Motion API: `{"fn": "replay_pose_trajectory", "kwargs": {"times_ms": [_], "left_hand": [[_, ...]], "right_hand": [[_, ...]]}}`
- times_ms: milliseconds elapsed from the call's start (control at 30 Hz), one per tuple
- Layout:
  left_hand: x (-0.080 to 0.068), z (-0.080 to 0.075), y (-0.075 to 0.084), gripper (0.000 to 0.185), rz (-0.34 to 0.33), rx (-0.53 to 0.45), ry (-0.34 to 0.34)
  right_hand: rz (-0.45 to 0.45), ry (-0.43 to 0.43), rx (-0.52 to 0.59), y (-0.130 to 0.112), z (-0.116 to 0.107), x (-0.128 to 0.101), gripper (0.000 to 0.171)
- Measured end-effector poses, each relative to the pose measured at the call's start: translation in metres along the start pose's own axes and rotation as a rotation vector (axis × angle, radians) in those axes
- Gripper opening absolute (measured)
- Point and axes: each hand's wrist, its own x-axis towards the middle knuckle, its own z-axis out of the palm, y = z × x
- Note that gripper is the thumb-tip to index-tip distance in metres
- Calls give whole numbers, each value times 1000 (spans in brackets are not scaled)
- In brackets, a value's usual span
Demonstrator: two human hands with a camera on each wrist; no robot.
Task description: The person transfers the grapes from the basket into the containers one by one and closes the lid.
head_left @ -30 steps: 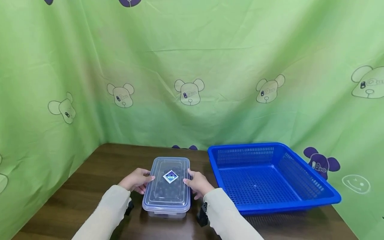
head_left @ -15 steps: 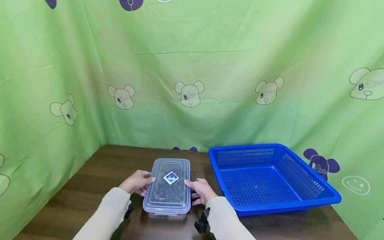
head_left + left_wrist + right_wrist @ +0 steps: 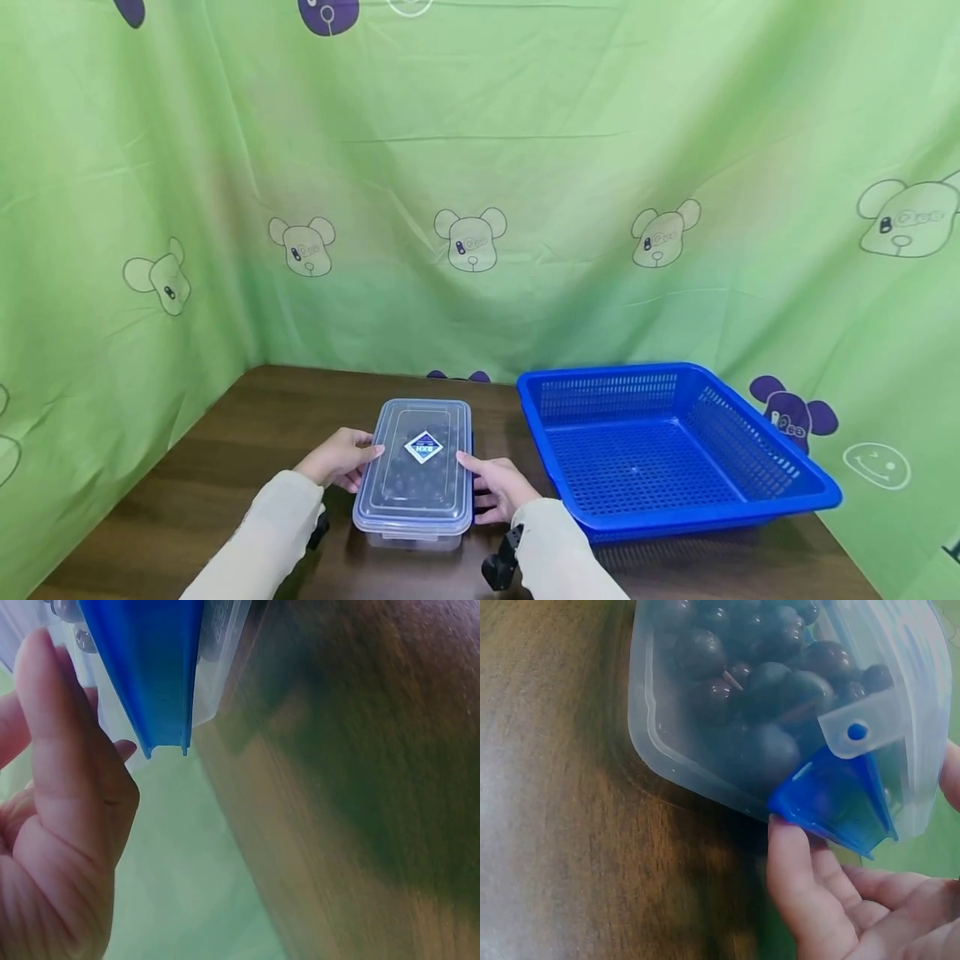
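Note:
A clear plastic container with a lid and a diamond label stands on the dark wooden table. It is full of dark round berries. My left hand holds its left long side, thumb on the lid's edge. A blue latch sticks out from that side, right beside my fingers. My right hand holds the right long side, thumb on the lid. One fingertip touches the lower edge of the right blue latch, which is swung outward.
A large blue perforated basket with nothing in it stands just right of the container. A green cloth with bear prints hangs behind and on both sides of the table. Bare wood lies to the left of my left arm.
My right hand has slid back along the container's side toward me, its fingers now spread lower at the latch. My left hand and the container have stayed put. The view has shifted slightly.

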Motion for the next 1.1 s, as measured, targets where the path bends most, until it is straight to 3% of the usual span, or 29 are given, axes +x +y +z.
{"fn": "replay_pose_trajectory", "kwargs": {"times_ms": [233,600,833,1100], "left_hand": [[-1,-4,-1,45,-2,-17,-14],[1,-5,-2,43,-10,-20,-7],[1,-6,-2,44,-4,-22,0],[0,-1,1,45,-19,-15,8]], "right_hand": [[9,-17,-20,-3,2,0,63],[-8,49,-54,-8,7,3,61],[-71,169,-111,-16,16,1,51],[-132,202,-230,-20,21,-4,31]]}}
